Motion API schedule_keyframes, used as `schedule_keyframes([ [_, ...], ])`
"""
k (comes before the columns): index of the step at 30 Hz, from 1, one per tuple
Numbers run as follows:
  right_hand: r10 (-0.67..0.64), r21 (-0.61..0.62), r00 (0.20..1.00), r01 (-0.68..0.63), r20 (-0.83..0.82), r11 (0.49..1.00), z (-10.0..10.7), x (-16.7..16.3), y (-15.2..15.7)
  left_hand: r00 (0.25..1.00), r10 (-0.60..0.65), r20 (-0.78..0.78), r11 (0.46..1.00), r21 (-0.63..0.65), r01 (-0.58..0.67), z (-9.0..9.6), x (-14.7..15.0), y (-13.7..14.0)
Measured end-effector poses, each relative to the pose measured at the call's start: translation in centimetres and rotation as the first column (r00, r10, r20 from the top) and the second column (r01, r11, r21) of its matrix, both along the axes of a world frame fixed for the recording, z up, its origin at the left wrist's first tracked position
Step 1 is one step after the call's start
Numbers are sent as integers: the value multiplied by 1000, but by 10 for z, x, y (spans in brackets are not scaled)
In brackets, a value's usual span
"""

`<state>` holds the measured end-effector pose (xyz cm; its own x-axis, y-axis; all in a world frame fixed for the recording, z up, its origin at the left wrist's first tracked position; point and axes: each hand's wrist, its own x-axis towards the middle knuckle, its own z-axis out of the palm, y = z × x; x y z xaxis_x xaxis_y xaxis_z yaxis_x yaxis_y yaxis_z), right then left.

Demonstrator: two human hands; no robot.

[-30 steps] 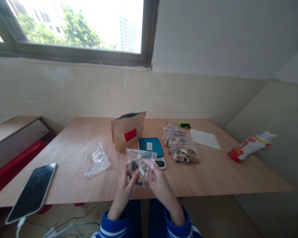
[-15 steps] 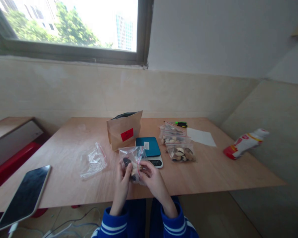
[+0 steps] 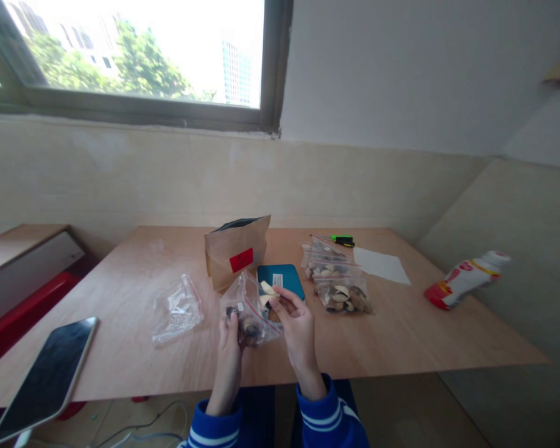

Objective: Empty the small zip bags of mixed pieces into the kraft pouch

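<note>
My left hand is closed on a clear zip bag with a red seal line, tilted to the right. Inside the bag lie dark brown and pale pieces that look like dried mushrooms. Between thumb and fingers of my right hand are pale cream dried mushroom pieces, just right of the bag's mouth. Behind them lies a kitchen scale with a blue-green top; its front and display are hidden by my hand and the bag.
A brown paper pouch stands behind the bag. Filled zip bags lie right, near white paper and green-black pens. An empty clear bag and a tablet are left; a red-white bottle is far right.
My right hand has come away from the bag's seal and now holds pale mushroom pieces beside it. The bag has tilted to the right in my left hand. The view has shifted slightly.
</note>
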<state>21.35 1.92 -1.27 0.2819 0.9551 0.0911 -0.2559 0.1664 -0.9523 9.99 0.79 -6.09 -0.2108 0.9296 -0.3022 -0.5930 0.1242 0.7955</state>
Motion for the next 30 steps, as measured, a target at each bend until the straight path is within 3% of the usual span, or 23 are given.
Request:
schedule_keyframes([
  [5,59,86,997,-54,-57,995,28,-4,29,989,28,147,1000,11,-30,2,-1,0],
  [11,85,327,996,-74,-21,942,91,-3,98,984,39,173,999,-3,-39,0,-7,-2],
  [14,168,378,985,-169,33,910,115,-3,136,976,42,212,999,11,-45,-1,-10,-1],
  [18,372,304,893,-439,255,846,127,3,165,972,8,236,999,32,-16,-5,-15,0],
  [21,448,223,789,-569,420,792,130,11,173,969,20,247,999,21,-26,-7,-19,1],
  [25,510,128,672,-663,537,738,136,18,179,966,40,254,999,19,-46,-10,-20,3],
  [30,611,5,568,-735,551,678,145,17,181,969,22,244,999,21,-28,-9,-19,2],
])
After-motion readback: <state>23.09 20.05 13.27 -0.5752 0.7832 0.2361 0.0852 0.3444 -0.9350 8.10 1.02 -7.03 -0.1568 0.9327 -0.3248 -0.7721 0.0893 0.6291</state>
